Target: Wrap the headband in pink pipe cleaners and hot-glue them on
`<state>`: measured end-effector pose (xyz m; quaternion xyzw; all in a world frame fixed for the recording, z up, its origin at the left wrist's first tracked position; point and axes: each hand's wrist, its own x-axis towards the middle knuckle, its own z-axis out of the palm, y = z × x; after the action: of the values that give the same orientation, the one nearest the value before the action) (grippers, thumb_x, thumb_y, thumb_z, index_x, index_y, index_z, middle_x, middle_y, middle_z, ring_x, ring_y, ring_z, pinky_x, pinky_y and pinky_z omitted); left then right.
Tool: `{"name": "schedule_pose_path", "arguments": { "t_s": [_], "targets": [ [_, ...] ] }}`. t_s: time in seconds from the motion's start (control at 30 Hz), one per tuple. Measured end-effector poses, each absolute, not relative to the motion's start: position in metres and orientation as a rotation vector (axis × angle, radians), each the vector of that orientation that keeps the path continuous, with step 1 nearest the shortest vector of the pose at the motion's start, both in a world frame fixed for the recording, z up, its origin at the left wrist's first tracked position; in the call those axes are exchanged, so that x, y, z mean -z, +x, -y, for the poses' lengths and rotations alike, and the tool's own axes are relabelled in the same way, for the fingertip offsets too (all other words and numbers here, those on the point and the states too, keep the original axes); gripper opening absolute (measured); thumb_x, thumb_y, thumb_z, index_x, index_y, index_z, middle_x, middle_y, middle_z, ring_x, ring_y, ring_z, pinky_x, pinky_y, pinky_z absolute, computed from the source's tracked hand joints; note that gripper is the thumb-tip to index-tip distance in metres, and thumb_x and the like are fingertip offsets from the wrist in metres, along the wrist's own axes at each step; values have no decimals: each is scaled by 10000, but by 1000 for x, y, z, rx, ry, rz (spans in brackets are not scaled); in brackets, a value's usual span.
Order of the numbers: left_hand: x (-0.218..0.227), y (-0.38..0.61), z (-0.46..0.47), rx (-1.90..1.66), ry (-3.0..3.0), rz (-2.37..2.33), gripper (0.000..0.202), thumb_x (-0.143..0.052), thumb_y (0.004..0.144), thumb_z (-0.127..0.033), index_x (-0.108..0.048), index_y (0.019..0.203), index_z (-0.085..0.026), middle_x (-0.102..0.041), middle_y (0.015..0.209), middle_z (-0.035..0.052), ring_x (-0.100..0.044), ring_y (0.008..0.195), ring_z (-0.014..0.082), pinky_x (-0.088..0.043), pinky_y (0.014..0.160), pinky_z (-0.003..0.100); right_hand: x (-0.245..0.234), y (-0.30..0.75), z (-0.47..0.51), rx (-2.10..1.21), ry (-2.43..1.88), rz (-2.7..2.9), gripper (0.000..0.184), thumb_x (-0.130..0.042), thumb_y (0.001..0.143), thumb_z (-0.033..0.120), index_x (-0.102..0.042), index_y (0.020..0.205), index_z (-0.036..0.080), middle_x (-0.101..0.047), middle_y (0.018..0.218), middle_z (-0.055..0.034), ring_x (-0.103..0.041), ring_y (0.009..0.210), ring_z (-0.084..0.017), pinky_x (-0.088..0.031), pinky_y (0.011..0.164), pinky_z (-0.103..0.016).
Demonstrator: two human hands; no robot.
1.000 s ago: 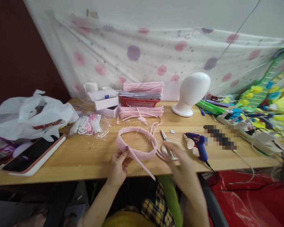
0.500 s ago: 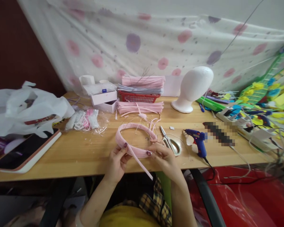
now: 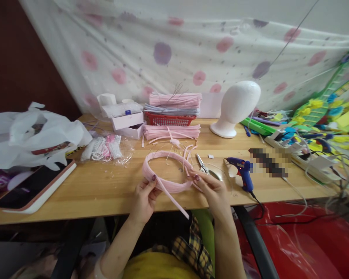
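Note:
A pink ribbon-wrapped headband (image 3: 165, 182) is held over the front edge of the wooden table (image 3: 104, 190). My left hand (image 3: 144, 197) pinches its left side, with a loose pink ribbon tail (image 3: 174, 201) running down and right from there. My right hand (image 3: 212, 190) pinches the headband's right end, fingers closed on it. Small scissors (image 3: 203, 164) lie just behind my right hand, and a blue glue gun (image 3: 242, 171) rests to their right.
A white foam head (image 3: 237, 106) stands at the back. A red basket (image 3: 170, 119) carries pink strip bundles (image 3: 174, 101). A white plastic bag (image 3: 31, 135) and a tablet (image 3: 35, 186) sit left. Coloured craft pieces and cables (image 3: 317, 135) crowd the right.
My right hand came off the table near the scissors and took hold of the headband's right end, then slid slightly up along it. My left hand has kept its grip.

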<state>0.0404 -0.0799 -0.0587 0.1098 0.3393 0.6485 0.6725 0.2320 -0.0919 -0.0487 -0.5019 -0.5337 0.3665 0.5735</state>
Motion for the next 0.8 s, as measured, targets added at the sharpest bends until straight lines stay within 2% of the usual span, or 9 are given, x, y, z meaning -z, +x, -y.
{"name": "schedule_pose_path", "arguments": {
  "t_s": [0.13, 0.27, 0.33, 0.4, 0.47, 0.53, 0.6, 0.67, 0.8],
  "targets": [
    [60, 39, 79, -1465, 242, -773, 333, -947, 397, -174, -709, 629, -144, -707, 579, -31, -641, 508, 71, -547, 495, 125, 47, 261, 100, -501, -1337, 834, 304, -821, 671, 467, -726, 687, 179, -708, 685, -26, -629, 678, -183, -487, 688, -304],
    [60, 39, 78, -1471, 266, -788, 403, -976, 330, -235, -721, 630, -145, -701, 559, -40, -634, 490, 62, -549, 486, 117, 46, 290, 106, -91, -1380, 596, 468, -770, 701, 554, -546, 532, 180, -500, 506, 39, -418, 515, -112, -358, 560, -276],
    [60, 40, 79, -1471, 291, -791, 404, -978, 336, -262, -722, 625, -142, -705, 566, -36, -638, 500, 61, -549, 495, 114, 48, 301, 108, 18, -1416, 576, 489, -730, 728, 590, -521, 542, 189, -479, 520, 34, -402, 522, -119, -361, 571, -294],
    [60, 41, 80, -1467, 317, -790, 401, -977, 348, -273, -720, 621, -133, -712, 579, -24, -646, 519, 65, -553, 511, 117, 52, 312, 108, 122, -1505, 602, 459, -710, 729, 613, -562, 629, 190, -540, 613, 0, -489, 608, -169, -430, 658, -339],
    [61, 42, 81, -1457, 345, -789, 395, -976, 365, -274, -718, 623, -123, -720, 595, -10, -652, 538, 71, -558, 528, 124, 57, 322, 107, 230, -1664, 666, 488, -707, 712, 630, -637, 846, 166, -647, 846, -93, -577, 870, -290, -456, 842, -455],
    [63, 43, 82, -1446, 377, -786, 385, -972, 391, -279, -713, 626, -119, -720, 600, -6, -651, 547, 73, -560, 537, 131, 60, 332, 102, 261, -1902, 730, 711, -714, 681, 654, -619, 1136, 116, -629, 1155, -220, -483, 1161, -431, -364, 969, -609],
    [64, 42, 83, -1433, 413, -785, 377, -966, 418, -288, -713, 641, -121, -721, 611, -8, -651, 557, 73, -560, 548, 137, 62, 343, 94, 198, -2113, 791, 893, -713, 666, 664, -543, 1303, 62, -548, 1301, -304, -375, 1268, -511, -290, 975, -699],
    [65, 42, 84, -1417, 449, -785, 376, -960, 443, -302, -717, 668, -124, -726, 636, -8, -655, 580, 74, -563, 570, 145, 64, 353, 84, 140, -2198, 897, 841, -686, 693, 648, -584, 1262, 37, -578, 1253, -316, -402, 1249, -505, -270, 986, -691],
    [64, 44, 86, -1387, 505, -777, 372, -945, 491, -329, -721, 707, -125, -729, 675, -7, -658, 627, 75, -562, 619, 155, 65, 368, 65, 92, -2101, 1137, 489, -629, 746, 586, -718, 855, 117, -688, 892, -210, -550, 1040, -405, -305, 984, -591]
  ]
}}
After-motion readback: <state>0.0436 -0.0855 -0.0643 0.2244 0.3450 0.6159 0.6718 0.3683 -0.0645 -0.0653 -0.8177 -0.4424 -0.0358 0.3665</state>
